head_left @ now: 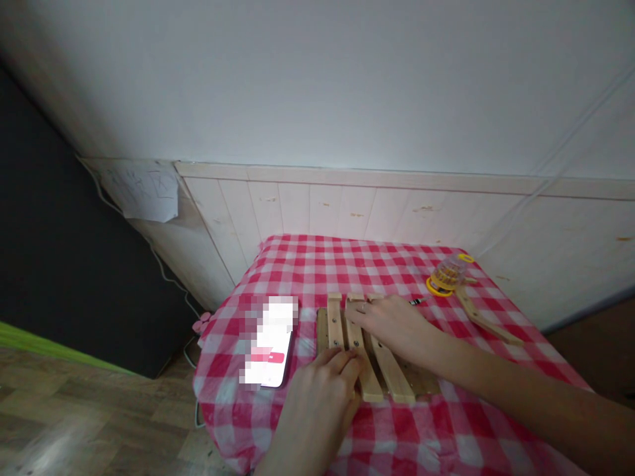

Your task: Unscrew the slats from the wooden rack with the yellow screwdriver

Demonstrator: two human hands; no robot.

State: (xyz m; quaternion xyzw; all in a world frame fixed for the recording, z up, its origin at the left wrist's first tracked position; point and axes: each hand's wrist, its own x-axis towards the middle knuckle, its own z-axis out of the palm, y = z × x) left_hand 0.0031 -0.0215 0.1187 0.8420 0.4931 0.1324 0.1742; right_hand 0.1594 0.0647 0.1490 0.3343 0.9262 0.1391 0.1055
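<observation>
Three pale wooden slats with screw holes or screws lie side by side over a brown wooden board. My left hand has its fingers curled over the lower part of the left slat, whose near end it hides. My right hand, with a ring on one finger, reaches across from the right and grips the upper part of the middle slat. It also covers part of the right slat. Just beyond that hand lies a small black-and-silver tool, mostly hidden.
A phone with a lit screen lies left of the board. At the back right stand a clear container with yellow ends and another angled wooden piece. A checked cloth covers the table, which meets a panelled wall.
</observation>
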